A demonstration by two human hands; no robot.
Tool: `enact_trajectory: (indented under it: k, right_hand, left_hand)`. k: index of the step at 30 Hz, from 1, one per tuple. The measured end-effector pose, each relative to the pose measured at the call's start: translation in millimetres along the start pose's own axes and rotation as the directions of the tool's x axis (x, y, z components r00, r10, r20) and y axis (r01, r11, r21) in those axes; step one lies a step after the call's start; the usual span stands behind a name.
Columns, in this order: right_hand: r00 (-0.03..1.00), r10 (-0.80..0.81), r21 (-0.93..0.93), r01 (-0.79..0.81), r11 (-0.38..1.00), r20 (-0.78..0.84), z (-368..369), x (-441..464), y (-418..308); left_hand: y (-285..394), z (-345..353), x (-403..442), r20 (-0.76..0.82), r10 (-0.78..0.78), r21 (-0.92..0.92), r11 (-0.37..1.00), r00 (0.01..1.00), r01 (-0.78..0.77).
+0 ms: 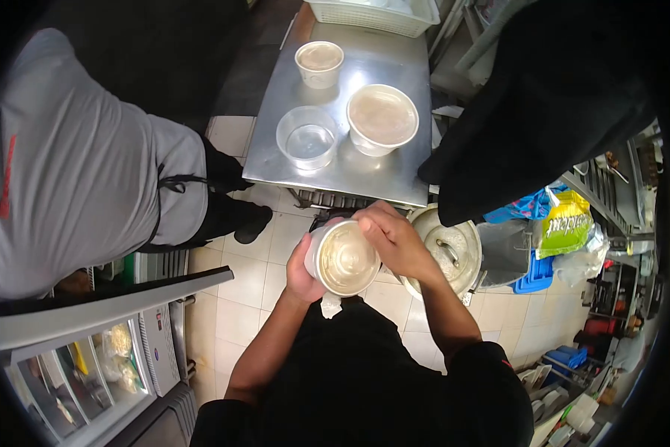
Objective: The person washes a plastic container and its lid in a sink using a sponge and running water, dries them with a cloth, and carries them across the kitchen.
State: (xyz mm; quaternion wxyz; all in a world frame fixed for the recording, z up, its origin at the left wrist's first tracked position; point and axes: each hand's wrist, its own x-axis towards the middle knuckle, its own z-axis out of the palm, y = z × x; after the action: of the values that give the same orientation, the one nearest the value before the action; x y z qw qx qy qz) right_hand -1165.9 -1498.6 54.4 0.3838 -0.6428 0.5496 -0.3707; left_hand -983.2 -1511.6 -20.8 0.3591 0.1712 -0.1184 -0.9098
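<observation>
Between my two hands is a round, pale takeaway tub [346, 259] with a clear lid over its top, held in front of my chest. My left hand [301, 273] cups its left side with the thumb along the wall. Fingers of my right hand [396, 240] are closed over its upper right rim. Ahead on the steel table [275, 170] stand a small lidded tub [320, 65], a larger lidded tub [382, 119] and a clear plastic container [306, 138]. What the held tub contains, I cannot make out.
A white basket [379, 16] sits at the table's far end. By my right arm is a large pot lid [448, 253]. A person in a grey apron [89, 171] stands at left, near an open fridge [89, 365]. Dark clothing [536, 112] fills the upper right.
</observation>
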Motion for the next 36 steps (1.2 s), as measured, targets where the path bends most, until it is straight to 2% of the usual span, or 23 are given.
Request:
enact_trajectory:
  k: [2,3,4,6,8,10,12,14,15,16,17,18,19,21,22,24,25,26,28,30,32,34,36]
  right_hand:
    - [0.981,0.055,0.059,-0.045,0.997,-0.185,21,5,9]
    - [0.959,-0.044,-0.052,0.03,0.998,-0.28,30,8,8]
    - [0.961,-0.052,-0.052,0.039,0.998,-0.273,35,10,9]
    - [0.913,-0.087,0.016,0.102,0.995,-0.398,39,12,11]
    - [0.897,-0.101,0.054,0.138,0.989,-0.431,38,13,9]
    - [0.815,-0.31,-0.088,0.308,0.947,-0.49,27,12,-2]
    - [0.79,-0.345,0.047,0.424,0.904,-0.506,18,-2,-9]
    - [0.75,-0.291,0.23,0.506,0.831,-0.594,14,-22,-18]
    - [0.738,-0.287,0.191,0.49,0.85,-0.611,4,-33,-7]
    - [0.745,-0.222,0.285,0.487,0.826,-0.629,-1,-32,-17]
    - [0.749,-0.151,0.381,0.486,0.787,-0.645,-7,-33,-18]
    - [0.751,-0.079,0.468,0.486,0.738,-0.656,-15,-35,-16]
    - [0.747,-0.083,0.463,0.492,0.737,-0.66,-21,-36,-8]
    - [0.645,0.241,0.478,0.22,0.85,-0.725,-28,-38,12]
    - [0.639,0.235,0.471,0.225,0.853,-0.732,-30,-38,15]
    - [0.653,0.378,0.629,0.196,0.752,-0.656,-34,-39,21]
    - [0.651,0.394,0.647,0.2,0.736,-0.649,-34,-40,25]
    - [0.649,0.394,0.647,0.203,0.735,-0.651,-35,-40,23]
    - [0.645,0.48,0.728,0.176,0.663,-0.594,-31,-36,10]
    - [0.685,0.455,0.71,0.13,0.692,-0.569,-24,-36,14]
    - [0.721,0.429,0.684,0.085,0.724,-0.544,-15,-38,16]
    - [0.834,0.458,0.601,-0.203,0.773,-0.308,-3,-38,13]
    - [0.846,0.432,0.608,-0.171,0.776,-0.312,19,-37,21]
  left_hand:
    - [-1,-6,-1,0.003,0.017,-0.037,0.999,1.0,-0.017]
    - [-4,-5,-1,-0.029,0.041,-0.105,0.994,0.999,-0.044]
    - [-7,-4,0,-0.062,0.063,-0.173,0.982,0.996,-0.072]
    - [-8,1,1,-0.129,0.093,-0.154,0.982,0.987,-0.113]
    - [-6,4,1,-0.034,0.067,-0.213,0.974,0.997,-0.073]
    - [-12,-7,0,-0.02,0.114,-0.245,0.963,0.993,-0.115]
    - [-6,-10,1,0.004,0.1,-0.312,0.945,0.995,-0.094]
    - [2,-22,3,0.051,0.15,-0.328,0.936,0.987,-0.125]
    - [8,-24,5,0.123,0.124,-0.322,0.943,0.985,-0.079]
    - [13,-26,7,0.194,0.093,-0.312,0.95,0.977,-0.029]
    - [17,-29,7,0.174,0.059,-0.414,0.91,0.983,0.019]
    - [20,-26,5,0.176,0.059,-0.41,0.912,0.983,0.018]
    - [23,-20,4,0.202,0.053,-0.364,0.931,0.978,0.024]
    - [26,-9,5,0.23,0.049,-0.295,0.955,0.972,0.022]
    - [26,-7,4,0.239,0.045,-0.292,0.956,0.97,0.028]
    - [24,-1,4,0.179,0.033,-0.322,0.947,0.983,0.027]
    - [25,11,1,0.149,0.093,-0.302,0.952,0.985,-0.044]
    - [22,9,1,0.15,0.091,-0.299,0.953,0.984,-0.043]
    - [17,0,0,0.121,0.176,-0.317,0.939,0.977,-0.13]
    - [14,-4,-3,0.122,0.164,-0.329,0.937,0.979,-0.116]
    - [9,-6,-8,0.114,0.107,-0.258,0.963,0.988,-0.075]
    - [3,-3,-11,0.11,0.046,-0.222,0.975,0.993,-0.021]
    - [-5,7,-11,0.108,-0.001,-0.178,0.984,0.994,0.021]
